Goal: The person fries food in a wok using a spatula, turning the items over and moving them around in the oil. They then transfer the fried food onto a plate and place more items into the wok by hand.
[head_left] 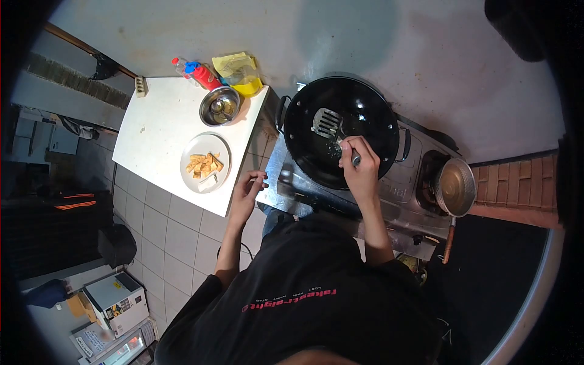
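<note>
Black wok [310, 143] beneath right hand [360, 163] closed around slotted spatula [327, 123].

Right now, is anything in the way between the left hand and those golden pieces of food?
Nothing visible is. Between the left hand and the golden pieces there is just the edge of the white table and the rim of the plate.
</note>
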